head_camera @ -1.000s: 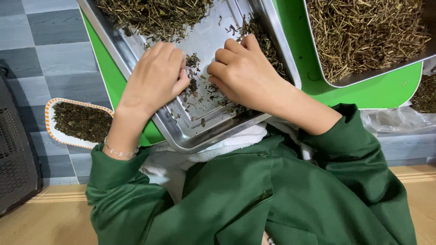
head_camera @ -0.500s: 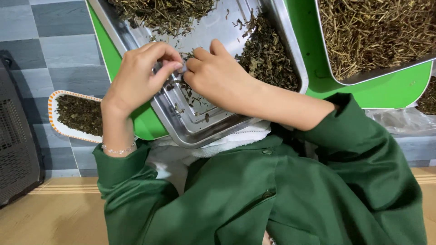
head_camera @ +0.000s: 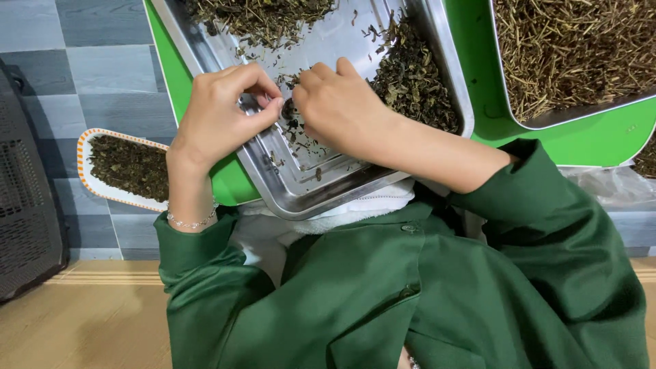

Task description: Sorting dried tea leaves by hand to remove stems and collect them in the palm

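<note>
Both hands pinching at dried leaf bits in the steel tray

Left hand and right hand have fingertips pinched together on dried leaves mid-tray (main heap at 2 o'clock). The tilted tray rests on a lap, so a nudge could probably slide leaves out.

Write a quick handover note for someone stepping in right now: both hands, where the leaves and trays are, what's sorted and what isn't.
Left hand: fingertips pinched over the steel tray.
Right hand: curled beside it, fingers on loose bits.
Dried leaves piled at the tray's right and top; its near end holds only scattered bits.
Stems fill the second tray; small dish by the left wrist holds leaves.
Left: the tray's piles.
</note>
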